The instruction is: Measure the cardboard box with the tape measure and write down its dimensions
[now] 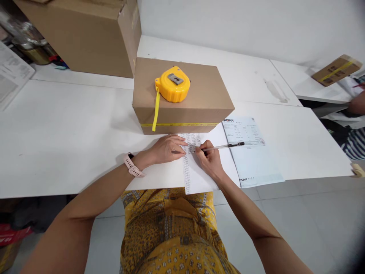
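My right hand (209, 158) grips a pen (225, 146), its tip on a white sheet (196, 179) with a printed column of figures. My left hand (167, 148) lies on the same sheet with fingers stretched flat, pinning it; a pink watch sits on that wrist. Just behind both hands stands a small cardboard box (205, 95) with a yellow tape line along its front. A yellow tape measure (172, 84) rests on top of the box, its strap hanging over the front edge.
A printed form (252, 160) lies right of the sheet on the white table (57, 129). A large cardboard box (85, 34) stands at the back left, papers at the far left. At the right edge, another person's arm and a small box (336, 69).
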{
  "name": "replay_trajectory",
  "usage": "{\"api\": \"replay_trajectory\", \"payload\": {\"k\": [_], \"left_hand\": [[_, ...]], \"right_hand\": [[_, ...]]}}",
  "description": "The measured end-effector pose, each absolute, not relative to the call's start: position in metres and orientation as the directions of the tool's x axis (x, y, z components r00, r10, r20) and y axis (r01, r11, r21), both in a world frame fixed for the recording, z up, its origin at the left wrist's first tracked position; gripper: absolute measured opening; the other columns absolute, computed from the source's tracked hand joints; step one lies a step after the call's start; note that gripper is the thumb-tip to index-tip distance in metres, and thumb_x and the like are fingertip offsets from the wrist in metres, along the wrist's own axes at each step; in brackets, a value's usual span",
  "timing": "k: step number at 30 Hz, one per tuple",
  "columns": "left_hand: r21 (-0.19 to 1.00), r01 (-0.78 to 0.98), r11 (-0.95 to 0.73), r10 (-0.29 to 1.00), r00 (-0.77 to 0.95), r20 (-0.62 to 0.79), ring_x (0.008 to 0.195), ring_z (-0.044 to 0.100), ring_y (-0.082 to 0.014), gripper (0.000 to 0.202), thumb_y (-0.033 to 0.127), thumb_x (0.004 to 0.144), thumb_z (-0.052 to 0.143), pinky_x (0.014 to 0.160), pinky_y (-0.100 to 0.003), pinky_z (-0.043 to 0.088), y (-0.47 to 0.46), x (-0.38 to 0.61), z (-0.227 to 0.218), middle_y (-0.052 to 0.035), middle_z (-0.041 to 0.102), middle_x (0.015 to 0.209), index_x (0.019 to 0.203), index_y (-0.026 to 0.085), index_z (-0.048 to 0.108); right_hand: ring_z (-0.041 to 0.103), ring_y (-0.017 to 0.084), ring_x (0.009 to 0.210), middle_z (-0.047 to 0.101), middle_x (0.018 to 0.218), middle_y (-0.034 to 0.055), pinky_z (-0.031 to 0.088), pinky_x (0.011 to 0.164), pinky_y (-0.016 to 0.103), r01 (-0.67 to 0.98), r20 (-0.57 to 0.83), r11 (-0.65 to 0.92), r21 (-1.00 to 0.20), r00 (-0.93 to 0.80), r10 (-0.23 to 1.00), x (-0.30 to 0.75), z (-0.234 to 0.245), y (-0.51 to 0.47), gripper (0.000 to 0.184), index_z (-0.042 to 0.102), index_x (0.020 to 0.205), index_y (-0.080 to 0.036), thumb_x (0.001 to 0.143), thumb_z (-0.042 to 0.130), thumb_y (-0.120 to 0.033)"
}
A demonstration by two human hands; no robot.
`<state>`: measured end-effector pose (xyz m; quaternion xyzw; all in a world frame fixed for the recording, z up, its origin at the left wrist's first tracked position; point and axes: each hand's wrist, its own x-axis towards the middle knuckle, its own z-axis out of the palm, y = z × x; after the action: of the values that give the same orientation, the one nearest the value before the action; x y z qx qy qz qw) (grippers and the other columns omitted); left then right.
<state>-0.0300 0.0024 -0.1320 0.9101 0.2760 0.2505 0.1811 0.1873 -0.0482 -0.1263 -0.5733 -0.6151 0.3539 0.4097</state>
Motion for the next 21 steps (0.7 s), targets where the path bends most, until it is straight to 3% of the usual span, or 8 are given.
{"api": "replay_trajectory", "payload": {"k": [21], "left_hand": [[0.479,0.407,-0.778,0.599,0.711,0.368,0.115,0.072,-0.0241,0.014,0.016,0.087,0.073,0.105,-0.042,0.055,0.001,-0.0297,-0.1325,-0.0042,0.08,0.113,0.083,0.025,0.083]], "right_hand": [[0.035,0.009,0.048,0.04,0.053,-0.0085,0.026,0.047,0.025,0.425,0.118,0.125,-0.897,-0.041,0.992,0.1872,-0.1277,-0.0475,0.023,0.043,0.071,-0.025,0.087,0.06,-0.03]]}}
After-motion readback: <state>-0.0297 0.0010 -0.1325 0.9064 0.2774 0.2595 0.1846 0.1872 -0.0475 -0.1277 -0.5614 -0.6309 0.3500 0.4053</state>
